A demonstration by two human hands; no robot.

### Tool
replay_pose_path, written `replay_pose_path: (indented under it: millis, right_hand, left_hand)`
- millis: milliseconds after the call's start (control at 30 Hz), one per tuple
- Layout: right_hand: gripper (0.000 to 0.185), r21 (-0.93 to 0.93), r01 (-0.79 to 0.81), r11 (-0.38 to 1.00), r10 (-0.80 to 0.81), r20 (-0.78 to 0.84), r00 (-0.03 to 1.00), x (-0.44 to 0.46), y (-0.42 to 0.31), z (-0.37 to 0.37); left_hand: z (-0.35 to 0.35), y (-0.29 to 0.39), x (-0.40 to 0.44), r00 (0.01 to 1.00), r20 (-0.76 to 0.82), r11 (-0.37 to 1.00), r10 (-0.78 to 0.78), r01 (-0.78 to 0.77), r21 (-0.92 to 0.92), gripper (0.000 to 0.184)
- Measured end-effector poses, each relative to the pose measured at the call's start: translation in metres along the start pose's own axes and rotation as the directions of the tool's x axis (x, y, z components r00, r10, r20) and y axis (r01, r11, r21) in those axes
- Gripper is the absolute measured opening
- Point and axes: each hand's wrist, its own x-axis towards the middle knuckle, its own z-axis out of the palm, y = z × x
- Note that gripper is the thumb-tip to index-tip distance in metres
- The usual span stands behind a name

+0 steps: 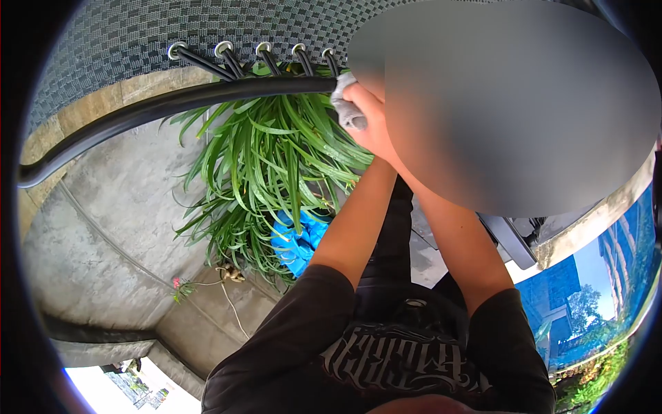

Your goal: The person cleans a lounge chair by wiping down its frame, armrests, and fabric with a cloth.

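Observation:
My right hand [372, 121] is closed on a grey cloth [349, 103], which wraps around a curved black metal tube [207, 94]. Just above the tube, a grey-and-black woven mesh [207, 24] has a row of metal eyelets with black cords [229, 67] laced through to the tube. My left forearm [362, 221] reaches up and passes behind my right wrist. Of my left hand nothing can be made out, as the wrist and a large blurred patch [510, 103] cover that area. The blur also hides the tube's right part.
Long-leaved green plants [276, 152] grow beneath the tube, with a crumpled blue plastic piece [300, 241] among them. A concrete wall [110, 234] stands at left, near a pink flower [181, 283]. At right are a dark metal bar [509, 243] and a blue sheet [586, 290].

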Motion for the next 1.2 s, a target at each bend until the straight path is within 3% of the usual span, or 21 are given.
replay_pose_path:
  millis: [67, 267, 367, 467, 567, 700, 800, 900, 1000, 1200]
  right_hand:
    - [0.032, -0.039, -0.042, 0.998, 0.043, 0.044, 0.998, -0.007, 0.011, -0.005]
    - [0.032, 0.076, 0.101, 0.992, -0.101, -0.001, 0.995, 0.019, -0.022, 0.001]
    - [0.034, 0.093, 0.21, 0.973, -0.207, -0.042, 0.978, 0.043, -0.047, 0.004]
    - [0.033, 0.106, 0.21, 0.972, -0.211, -0.001, 0.977, 0.041, -0.036, 0.001]
    - [0.032, 0.075, 0.128, 0.989, -0.134, 0.091, 0.987, 0.023, -0.001, -0.01]
    - [0.032, 0.035, 0.044, 0.998, -0.05, 0.183, 0.982, -0.005, 0.048, -0.026]
    - [0.033, -0.024, -0.051, 0.998, 0.056, 0.258, 0.965, -0.027, 0.077, -0.036]
    - [0.034, -0.034, -0.072, 0.997, 0.078, 0.287, 0.955, -0.041, 0.105, -0.042]
    - [0.035, -0.062, -0.129, 0.99, 0.142, 0.316, 0.938, -0.049, 0.111, -0.048]
    - [0.029, -0.503, -0.067, 0.862, 0.392, 0.576, 0.717, -0.106, 0.176, -0.072]
  left_hand:
    - [0.003, 0.001, 0.003, 1.0, -0.007, 1.0, 0.014, -0.013, 0.027, 0.038]
    - [0.016, 0.009, 0.008, 0.998, -0.024, 0.989, 0.059, -0.055, 0.137, 0.038]
    - [0.022, 0.016, 0.004, 0.993, -0.047, 0.958, 0.112, -0.096, 0.271, 0.038]
    - [0.015, 0.018, -0.016, 0.968, -0.073, 0.832, 0.239, -0.166, 0.529, 0.039]
    - [0.006, 0.01, -0.049, 0.942, -0.038, 0.642, 0.334, -0.198, 0.74, 0.039]
    - [0.005, 0.016, -0.059, 0.933, -0.024, 0.548, 0.359, -0.19, 0.815, 0.039]
    - [0.011, 0.022, -0.054, 0.926, -0.037, 0.549, 0.377, -0.191, 0.814, 0.04]
    - [0.022, 0.023, -0.052, 0.918, -0.081, 0.685, 0.387, -0.228, 0.692, 0.041]
    - [0.022, 0.023, -0.051, 0.913, -0.095, 0.665, 0.397, -0.214, 0.715, 0.04]
    - [0.026, 0.027, -0.056, 0.909, -0.08, 0.581, 0.408, -0.192, 0.791, 0.044]
